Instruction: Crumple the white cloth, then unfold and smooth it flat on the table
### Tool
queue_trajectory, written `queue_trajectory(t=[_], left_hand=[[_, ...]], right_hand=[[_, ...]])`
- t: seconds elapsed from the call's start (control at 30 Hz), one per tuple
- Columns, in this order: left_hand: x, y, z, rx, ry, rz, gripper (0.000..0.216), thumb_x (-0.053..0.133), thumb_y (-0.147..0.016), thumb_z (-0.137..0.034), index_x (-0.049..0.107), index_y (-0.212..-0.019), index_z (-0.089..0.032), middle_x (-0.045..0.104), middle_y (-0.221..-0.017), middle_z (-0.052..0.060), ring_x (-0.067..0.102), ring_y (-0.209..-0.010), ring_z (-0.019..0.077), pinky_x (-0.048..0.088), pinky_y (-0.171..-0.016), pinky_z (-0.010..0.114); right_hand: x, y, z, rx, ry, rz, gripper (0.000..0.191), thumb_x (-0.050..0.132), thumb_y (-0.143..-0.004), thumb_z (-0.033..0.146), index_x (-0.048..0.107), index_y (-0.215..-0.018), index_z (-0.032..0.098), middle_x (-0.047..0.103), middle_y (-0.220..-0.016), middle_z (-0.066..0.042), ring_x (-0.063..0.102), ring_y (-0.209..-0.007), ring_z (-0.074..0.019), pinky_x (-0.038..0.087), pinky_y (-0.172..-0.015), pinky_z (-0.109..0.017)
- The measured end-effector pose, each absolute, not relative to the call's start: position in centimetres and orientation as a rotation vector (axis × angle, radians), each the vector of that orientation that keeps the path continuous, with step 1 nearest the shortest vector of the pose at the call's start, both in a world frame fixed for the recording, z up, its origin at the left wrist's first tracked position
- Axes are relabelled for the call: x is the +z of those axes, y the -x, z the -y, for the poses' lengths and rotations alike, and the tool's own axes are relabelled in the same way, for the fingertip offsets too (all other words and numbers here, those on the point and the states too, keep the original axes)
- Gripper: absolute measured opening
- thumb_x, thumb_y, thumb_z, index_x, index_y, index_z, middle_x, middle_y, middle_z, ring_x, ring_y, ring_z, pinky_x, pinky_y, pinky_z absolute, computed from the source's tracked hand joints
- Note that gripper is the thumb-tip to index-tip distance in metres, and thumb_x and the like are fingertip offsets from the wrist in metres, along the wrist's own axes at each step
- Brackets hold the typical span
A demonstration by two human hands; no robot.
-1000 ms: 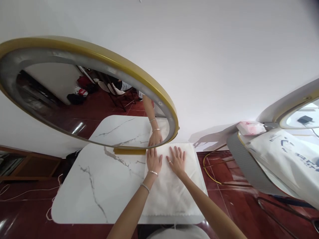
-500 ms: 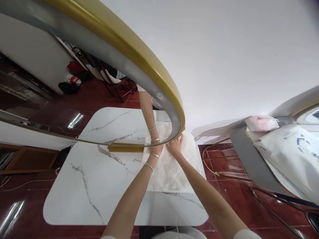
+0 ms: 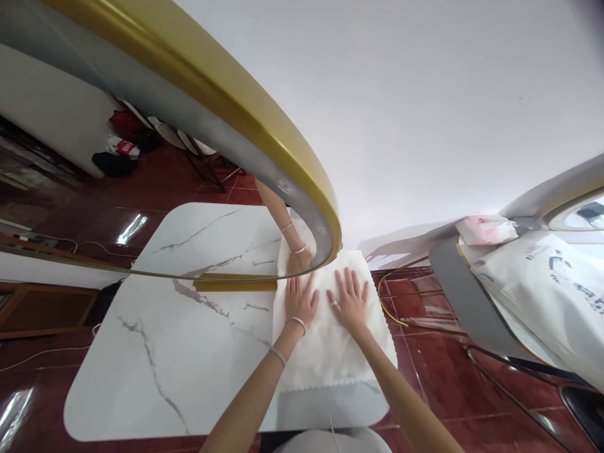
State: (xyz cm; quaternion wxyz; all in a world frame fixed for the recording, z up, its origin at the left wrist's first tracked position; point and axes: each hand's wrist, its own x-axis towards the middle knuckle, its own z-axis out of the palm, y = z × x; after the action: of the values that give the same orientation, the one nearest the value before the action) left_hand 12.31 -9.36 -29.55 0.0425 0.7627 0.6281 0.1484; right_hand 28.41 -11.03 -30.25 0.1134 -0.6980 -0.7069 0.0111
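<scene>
On the far left, a brown wooden cabinet (image 3: 47,308) stands on the shiny red floor (image 3: 38,360). Next comes a big mirror (image 3: 236,100) with a gold rim. It shows a red and white bag (image 3: 126,148), but its letters are too small to read. The white table (image 3: 104,377) has grey crooked lines, and a gold strip (image 3: 236,284) lies on it. A white cloth (image 3: 325,355) with wavy edges lies on the right part of the table. The left hand (image 3: 301,305) rests flat on it, then the right hand (image 3: 352,306), with fingers spread. Each grip is loose and holds nothing. Behind is a plain white wall (image 3: 406,113). On the right, a pink and white packet (image 3: 486,230) sits by a white bag (image 3: 533,289) with dark blue letters, too slanted to read.
</scene>
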Motion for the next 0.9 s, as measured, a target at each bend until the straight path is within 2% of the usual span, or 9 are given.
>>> queue_trajectory(t=[0.07, 0.2, 0.33, 0.43, 0.53, 0.63, 0.73, 0.9], left_hand=[[-29.2, -12.8, 6.9, 0.425, -2.262, -1.915, 0.051, 0.043, -0.093, -0.036, 0.041, -0.143, -0.024, 0.041, -0.149, 0.010, 0.036, -0.137, 0.0297, 0.028, -0.113, 0.047], [-28.9, -13.3, 2.0, 0.395, -2.163, -1.874, 0.049, 0.040, -0.094, -0.040, 0.045, -0.139, -0.020, 0.054, -0.138, 0.010, 0.045, -0.130, 0.0301, 0.033, -0.109, 0.047], [-28.7, -13.5, -0.5, 0.406, -2.179, -1.832, 0.049, 0.036, -0.096, -0.042, 0.049, -0.136, -0.018, 0.058, -0.133, 0.011, 0.047, -0.128, 0.0287, 0.032, -0.110, 0.045], [-28.3, -13.6, 1.6, 0.411, -2.231, -1.785, 0.048, 0.033, -0.097, -0.039, 0.047, -0.137, -0.018, 0.051, -0.140, 0.012, 0.042, -0.133, 0.0276, 0.028, -0.113, 0.044], [-28.2, -12.8, 7.2, 0.415, -2.312, -1.715, 0.055, 0.043, -0.093, -0.046, 0.042, -0.142, -0.021, 0.033, -0.153, 0.013, 0.027, -0.142, 0.0305, 0.020, -0.115, 0.050], [-28.3, -10.6, 14.1, 0.410, -2.442, -1.667, 0.064, 0.049, -0.090, -0.049, 0.033, -0.147, -0.024, 0.020, -0.158, 0.012, 0.016, -0.146, 0.0317, 0.014, -0.116, 0.054], [-28.3, -8.5, 19.9, 0.362, -2.546, -1.645, 0.065, 0.050, -0.090, -0.044, 0.030, -0.148, -0.026, 0.017, -0.159, 0.011, 0.015, -0.146, 0.0317, 0.013, -0.116, 0.052], [-28.3, -7.6, 24.2, 0.346, -2.578, -1.661, 0.067, 0.053, -0.089, -0.042, 0.029, -0.149, -0.026, 0.015, -0.159, 0.011, 0.016, -0.145, 0.0329, 0.012, -0.116, 0.051]], right_hand=[[-30.2, -28.6, 8.2, 0.060, 2.047, 2.073, 0.058, 0.028, -0.097, 0.049, 0.023, -0.150, 0.025, 0.023, -0.157, -0.006, 0.014, -0.145, -0.0246, 0.003, -0.115, -0.055], [-29.9, -29.0, 3.3, 0.149, 2.075, 2.049, 0.059, 0.031, -0.096, 0.050, 0.032, -0.147, 0.023, 0.028, -0.155, -0.007, 0.019, -0.143, -0.0264, 0.005, -0.114, -0.055], [-29.6, -29.2, 1.1, 0.186, 2.117, 2.014, 0.059, 0.031, -0.095, 0.051, 0.036, -0.145, 0.018, 0.041, -0.147, -0.011, 0.031, -0.135, -0.0285, 0.011, -0.112, -0.057], [-29.5, -29.4, 2.5, 0.170, 2.092, 2.032, 0.060, 0.027, -0.097, 0.048, 0.032, -0.147, 0.016, 0.032, -0.152, -0.011, 0.023, -0.141, -0.0272, 0.008, -0.114, -0.055], [-29.7, -29.9, 7.0, 0.079, 2.049, 2.080, 0.060, 0.024, -0.098, 0.046, 0.024, -0.150, 0.015, 0.020, -0.157, -0.009, 0.011, -0.145, -0.0257, 0.006, -0.116, -0.052], [-29.9, -30.3, 13.3, -0.006, 2.024, 2.125, 0.061, 0.026, -0.099, 0.046, 0.013, -0.153, 0.019, 0.016, -0.158, -0.008, 0.006, -0.146, -0.0269, 0.008, -0.115, -0.053], [-29.7, -30.4, 19.3, -0.014, 2.006, 2.172, 0.066, 0.031, -0.098, 0.044, 0.002, -0.153, 0.023, 0.012, -0.159, -0.008, 0.006, -0.146, -0.0287, 0.011, -0.115, -0.055], [-29.5, -30.0, 23.8, -0.028, 2.006, 2.230, 0.069, 0.034, -0.096, 0.044, 0.000, -0.153, 0.024, 0.012, -0.159, -0.009, 0.008, -0.146, -0.0304, 0.012, -0.114, -0.057]])
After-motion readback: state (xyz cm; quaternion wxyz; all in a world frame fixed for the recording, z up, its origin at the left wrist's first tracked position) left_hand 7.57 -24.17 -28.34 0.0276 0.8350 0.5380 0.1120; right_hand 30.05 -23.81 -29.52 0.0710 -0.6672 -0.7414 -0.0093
